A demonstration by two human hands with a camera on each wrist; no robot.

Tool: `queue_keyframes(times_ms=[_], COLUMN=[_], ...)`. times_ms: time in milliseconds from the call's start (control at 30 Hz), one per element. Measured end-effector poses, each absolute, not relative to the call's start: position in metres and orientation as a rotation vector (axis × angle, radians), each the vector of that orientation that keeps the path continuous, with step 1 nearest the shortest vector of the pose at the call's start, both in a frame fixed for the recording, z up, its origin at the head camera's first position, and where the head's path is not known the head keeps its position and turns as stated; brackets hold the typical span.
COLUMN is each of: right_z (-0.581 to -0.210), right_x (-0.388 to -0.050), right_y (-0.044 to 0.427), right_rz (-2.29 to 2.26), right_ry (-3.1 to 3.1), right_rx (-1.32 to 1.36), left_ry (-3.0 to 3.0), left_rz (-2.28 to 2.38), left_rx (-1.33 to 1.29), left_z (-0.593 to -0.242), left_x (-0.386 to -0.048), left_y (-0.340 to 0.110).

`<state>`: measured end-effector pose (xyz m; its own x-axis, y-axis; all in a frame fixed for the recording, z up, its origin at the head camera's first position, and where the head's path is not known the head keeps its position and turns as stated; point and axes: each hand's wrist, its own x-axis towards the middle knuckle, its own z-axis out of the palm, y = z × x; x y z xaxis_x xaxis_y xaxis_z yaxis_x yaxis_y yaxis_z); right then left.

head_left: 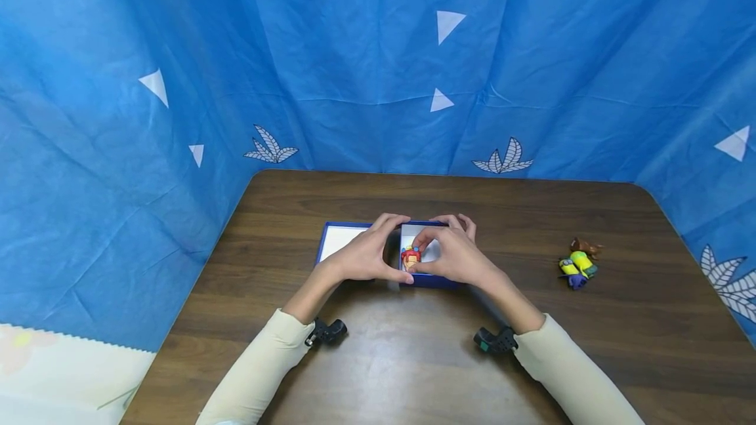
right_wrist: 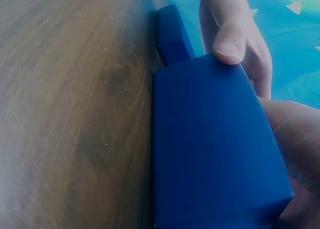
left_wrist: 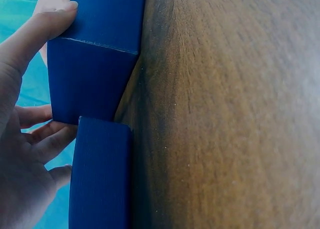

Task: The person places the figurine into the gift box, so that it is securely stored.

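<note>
A blue box [head_left: 434, 282] with a white inside stands open side up on the table. My left hand [head_left: 367, 253] grips its left end, thumb on the near wall [right_wrist: 210, 144] and fingers at the far edge. Inside the box, a small red-and-tan toy figure [head_left: 410, 258] is between the thumb and index finger of my right hand [head_left: 457, 256], which pinches it. The other fingers of that hand reach over the far rim. Left of the box, partly behind my left hand, lies a shallow blue lid [head_left: 341, 239], white inside up; the left wrist view shows its blue side [left_wrist: 100, 174].
Several small toy figures lie in a cluster at the right of the wooden table [head_left: 378, 372]: a yellow-and-blue one [head_left: 570, 267], a yellow-green one [head_left: 583, 263] and a brown one [head_left: 586, 247] among them. A blue curtain [head_left: 378, 64] hangs behind the table and along its sides.
</note>
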<state>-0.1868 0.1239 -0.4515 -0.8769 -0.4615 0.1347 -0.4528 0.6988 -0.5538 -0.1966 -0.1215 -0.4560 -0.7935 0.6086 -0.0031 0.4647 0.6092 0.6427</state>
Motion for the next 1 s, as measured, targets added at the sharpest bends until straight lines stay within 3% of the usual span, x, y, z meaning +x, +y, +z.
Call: queue_keyframes(times_ms=[1000], right_z=[-0.4469], right_x=[-0.1864], right_y=[0.1291], right_rz=[-1.008], right_ry=[2.79], right_rx=[-0.814], left_ry=[2.6], left_rz=[0.953], left_rx=[0.861], left_z=[-0.4562], left_x=[-0.197], left_y=[-0.1223])
